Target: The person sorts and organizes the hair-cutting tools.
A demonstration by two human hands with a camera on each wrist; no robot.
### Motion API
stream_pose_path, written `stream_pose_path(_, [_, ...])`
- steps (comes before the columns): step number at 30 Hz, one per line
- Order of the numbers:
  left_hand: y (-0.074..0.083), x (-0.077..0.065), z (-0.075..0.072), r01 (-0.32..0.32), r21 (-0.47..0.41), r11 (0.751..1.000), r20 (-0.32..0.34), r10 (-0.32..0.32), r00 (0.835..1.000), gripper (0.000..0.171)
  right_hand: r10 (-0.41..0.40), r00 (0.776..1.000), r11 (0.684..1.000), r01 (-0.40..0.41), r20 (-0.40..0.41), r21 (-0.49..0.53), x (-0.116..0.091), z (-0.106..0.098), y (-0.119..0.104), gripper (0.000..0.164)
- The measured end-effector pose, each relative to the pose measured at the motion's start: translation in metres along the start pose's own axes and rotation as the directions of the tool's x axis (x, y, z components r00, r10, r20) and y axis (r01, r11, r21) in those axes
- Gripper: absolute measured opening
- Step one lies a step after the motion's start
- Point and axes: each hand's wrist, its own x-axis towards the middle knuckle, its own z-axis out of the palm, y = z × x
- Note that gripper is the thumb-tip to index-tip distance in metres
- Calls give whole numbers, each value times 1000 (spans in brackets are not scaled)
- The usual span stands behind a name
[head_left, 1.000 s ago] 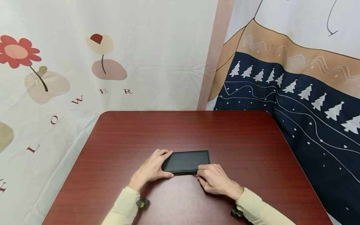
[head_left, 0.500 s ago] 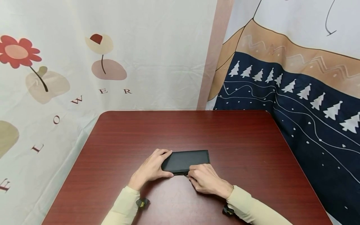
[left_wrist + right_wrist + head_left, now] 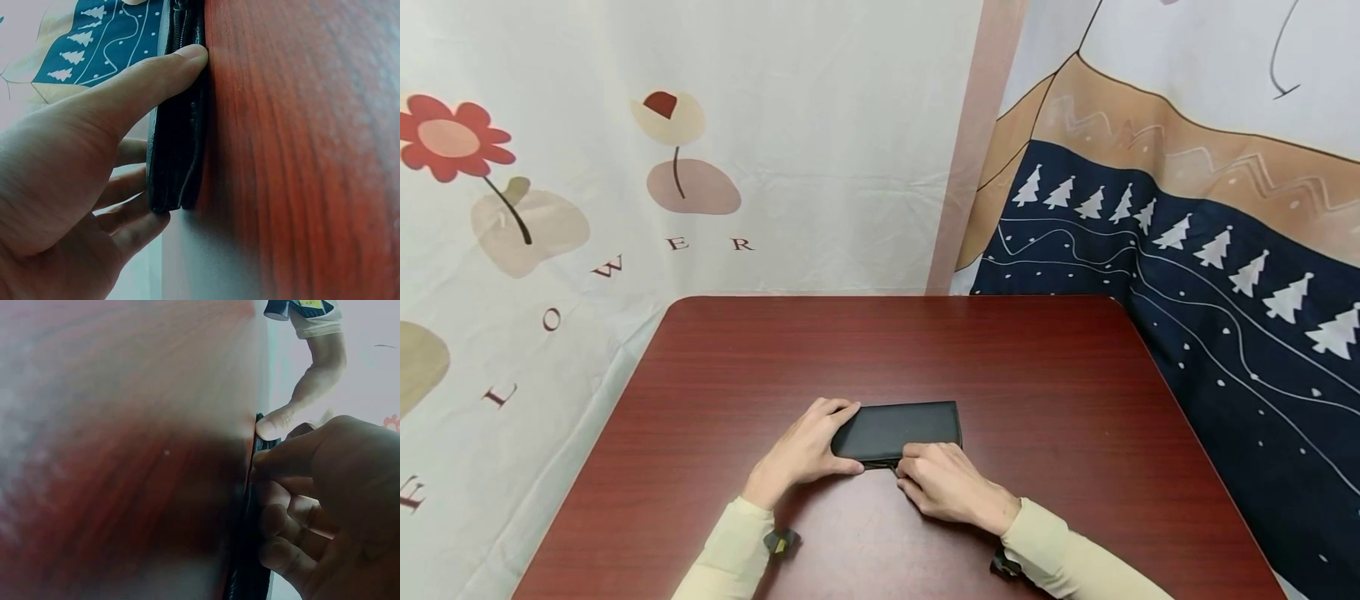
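Note:
A black long zip wallet (image 3: 898,423) lies flat on the table, its zipped edge facing the person. My left hand (image 3: 805,446) grips its left end, the thumb across the zipped edge and the fingers round the end and far side. Dark zipper teeth (image 3: 179,31) run along that edge past the thumb in the left wrist view. My right hand (image 3: 951,483) pinches the zipper pull at the near edge, right of the left thumb. Its thumb and index finger mostly cover the pull, and the other fingers curl against the wallet in the right wrist view.
The reddish-brown wooden table (image 3: 1037,375) has rounded far corners. A pale curtain (image 3: 835,150) with flower prints hangs behind it, and a navy cloth (image 3: 1210,333) with white trees hangs along the right side. A small dark device (image 3: 781,542) sits at the left wrist.
My right hand has slid left along the wallet's near edge with the zipper pull, mostly in the earlier half second. My left hand and the wallet have stayed in place.

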Motion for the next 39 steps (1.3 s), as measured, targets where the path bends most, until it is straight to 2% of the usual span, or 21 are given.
stream_pose_path(4, [0, 0, 0, 9, -6, 1000, 9, -9, 1000, 98, -18, 1000, 999, 18, -4, 26, -1, -1, -1, 9])
stream_pose_path(8, [1, 0, 0, 14, -2, 1000, 9, -14, 1000, 99, -71, 995, 995, 75, -73, 66, -3, -4, 3, 7])
stream_pose_path(12, [1, 0, 0, 14, -10, 1000, 3, -14, 1000, 99, -127, 978, 982, 148, -168, 121, -5, -8, 12, 17])
stream_pose_path(16, [1, 0, 1, 11, -16, 1000, -5, -11, 1000, 99, -128, 970, 978, 159, -206, 139, -6, -15, 23, 35])
stream_pose_path(26, [0, 0, 2, -3, -11, 1000, -21, 3, 1000, 98, -18, 992, 994, 32, -128, 105, -15, -23, 47, 85])
stream_pose_path(29, [-2, -1, 3, -30, -23, 999, -47, 29, 998, 97, 3, 994, 995, 8, -108, 99, -16, -25, 52, 97])
stream_pose_path(30, [-11, 0, 8, -66, -33, 997, -65, 64, 996, 99, 13, 995, 995, -3, -99, 97, -16, -25, 53, 101])
stream_pose_path(33, [-11, 0, 8, -89, -41, 995, -84, 85, 993, 99, 46, 997, 994, -40, -63, 99, -18, -26, 58, 111])
stream_pose_path(36, [-10, 1, 8, -71, -33, 997, -64, 68, 996, 99, 71, 997, 994, -68, -35, 92, -20, -26, 64, 118])
stream_pose_path(37, [-1, 0, 3, -31, -25, 999, -45, 30, 999, 97, 78, 997, 993, -75, -26, 88, -21, -26, 65, 119])
stream_pose_path(39, [0, 1, 3, -9, -18, 1000, -25, 8, 1000, 97, 90, 996, 993, -89, -11, 80, -22, -26, 69, 121])
